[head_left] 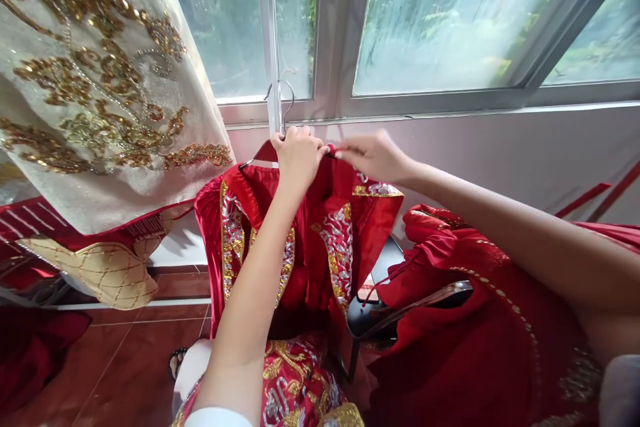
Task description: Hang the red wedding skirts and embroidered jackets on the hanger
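Note:
A red garment (310,247) with silver and gold embroidered bands hangs on a hanger (260,152) whose metal hook (286,97) catches the window frame. My left hand (298,157) is closed around the top of the hanger and the garment's collar. My right hand (373,155) pinches the red fabric at the collar just right of it, fingertips almost touching the left hand. Both forearms reach up from below across the garment.
A cream cloth (95,80) with gold beading hangs at upper left. More red fabric (490,320) drapes over a black chair (390,307) at right. Another embroidered red piece (295,387) lies on my lap. Red floor tiles (125,360) lie below; windows (450,20) ahead.

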Tool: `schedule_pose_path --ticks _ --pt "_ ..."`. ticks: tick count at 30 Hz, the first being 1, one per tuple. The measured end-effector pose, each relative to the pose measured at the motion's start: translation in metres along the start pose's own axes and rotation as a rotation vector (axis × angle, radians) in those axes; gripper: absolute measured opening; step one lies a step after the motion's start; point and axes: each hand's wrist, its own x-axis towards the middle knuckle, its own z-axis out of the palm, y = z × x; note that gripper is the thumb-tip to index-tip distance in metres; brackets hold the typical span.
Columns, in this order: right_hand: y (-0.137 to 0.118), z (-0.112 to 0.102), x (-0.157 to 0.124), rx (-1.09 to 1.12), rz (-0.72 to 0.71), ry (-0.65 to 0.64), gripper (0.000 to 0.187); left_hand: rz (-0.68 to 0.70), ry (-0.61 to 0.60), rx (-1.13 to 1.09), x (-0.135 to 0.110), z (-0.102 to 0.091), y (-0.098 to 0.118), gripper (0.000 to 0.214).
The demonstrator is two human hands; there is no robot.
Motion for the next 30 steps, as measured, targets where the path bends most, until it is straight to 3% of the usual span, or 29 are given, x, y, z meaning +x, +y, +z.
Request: schedule_pose_path --ticks 2,4,6,9,11,14,16,18,21,24,26,30 --pt "-0.006 0.006 -0.008 -0.261 -0.058 -0.202 0.022 0.006 -0.002 0.008 0.0 0.003 -0.004 0.032" --pt "-0.013 0.011 -0.015 -0.472 -0.076 -0.318 0.024 0.023 -0.011 -0.012 -0.002 0.003 -0.009 0.028" --pt "-0.022 0.014 -0.019 -0.575 -0.077 -0.312 0.029 0.066 -0.031 -0.057 -0.008 -0.001 -0.017 0.023" --pt "-0.03 0.018 -0.023 -0.544 -0.123 -0.215 0.035 0.103 -0.053 -0.1 -0.028 -0.013 -0.029 0.028" --pt "-0.033 0.025 -0.028 -0.47 -0.222 -0.195 0.034 0.04 -0.041 -0.09 -0.052 -0.023 -0.034 0.031" --pt "-0.039 0.046 -0.037 -0.419 -0.43 -0.264 0.027 -0.157 -0.048 -0.024 -0.094 -0.03 -0.031 0.029" --pt "-0.043 0.064 -0.046 -0.438 -0.532 -0.345 0.021 -0.307 -0.091 0.065 -0.119 -0.023 -0.024 0.028" --pt "-0.044 0.079 -0.055 -0.485 -0.572 -0.4 0.029 -0.388 -0.139 0.15 -0.14 -0.003 -0.018 0.029" --pt "-0.041 0.092 -0.063 -0.554 -0.535 -0.464 0.044 -0.322 -0.176 0.209 -0.163 0.036 -0.021 0.035" --pt "-0.037 0.093 -0.063 -0.548 -0.479 -0.557 0.026 -0.29 -0.179 0.225 -0.181 0.061 -0.033 0.032" --pt "-0.038 0.091 -0.061 -0.528 -0.474 -0.594 0.018 -0.32 -0.174 0.19 -0.19 0.06 -0.039 0.025" --pt "-0.049 0.087 -0.062 -0.488 -0.569 -0.568 0.017 -0.275 -0.179 0.009 -0.202 0.03 -0.034 0.015"
